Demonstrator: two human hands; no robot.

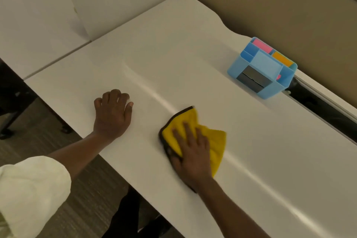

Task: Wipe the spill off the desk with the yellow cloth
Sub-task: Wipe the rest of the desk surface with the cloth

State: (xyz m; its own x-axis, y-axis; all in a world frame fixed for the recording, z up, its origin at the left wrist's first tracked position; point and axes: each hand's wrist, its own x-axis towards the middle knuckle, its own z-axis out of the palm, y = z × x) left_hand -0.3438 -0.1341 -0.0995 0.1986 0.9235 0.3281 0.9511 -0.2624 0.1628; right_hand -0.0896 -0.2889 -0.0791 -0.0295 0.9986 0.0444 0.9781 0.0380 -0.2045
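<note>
A yellow cloth (214, 141) with a dark edge lies crumpled on the white desk (173, 60), near its front edge. My right hand (191, 154) presses flat on top of the cloth, fingers spread over it and thumb on its dark edge. My left hand (113, 113) rests palm down on the bare desk to the left of the cloth, fingers slightly curled, holding nothing. I cannot make out any spill on the white surface; only a glossy streak of reflected light runs past the cloth.
A blue desk organiser (262, 67) with pink and orange pads stands at the back right, against a beige partition (289, 6). A dark cable gap (324, 110) runs along the desk's back edge. A second white desk (38, 35) adjoins on the left. Carpet lies below.
</note>
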